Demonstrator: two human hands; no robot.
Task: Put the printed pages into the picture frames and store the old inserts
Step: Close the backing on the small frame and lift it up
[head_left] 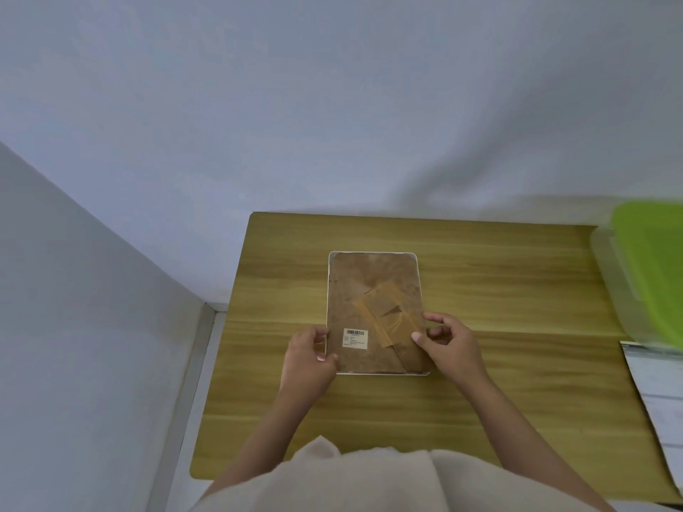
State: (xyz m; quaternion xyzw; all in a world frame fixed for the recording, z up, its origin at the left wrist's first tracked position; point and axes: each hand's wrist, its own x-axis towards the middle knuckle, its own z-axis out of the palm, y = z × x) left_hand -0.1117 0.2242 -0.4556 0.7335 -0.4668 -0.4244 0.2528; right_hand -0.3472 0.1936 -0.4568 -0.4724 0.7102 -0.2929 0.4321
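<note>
Room: a pale bluish wall is seen behind a yellow-green wood-grain table (499,290), with a lighter wall panel at the left.

Frame: a white-edged rectangular picture frame (373,312) is laid face down near the middle of the table, its brown fibreboard backing upward; its long axis runs away from the person.

Backing details: a white barcode label (355,338) and strips of tan tape (384,319) are seen on the mottled, matte board.

Left hand: the left hand (308,358) is set at the frame's near left edge, fingers curled round that edge.

Right hand: the right hand (449,343) is set at the near right edge, fingers bent and pinching at the backing's rim.

Key relation: both hands are equally near, one at each long side; the backing is judged to be lifted out next.

Side items: a clear plastic box with a lime-green lid (650,267) stands at the right edge, touching a printed white page (661,400) nearer the person.
</note>
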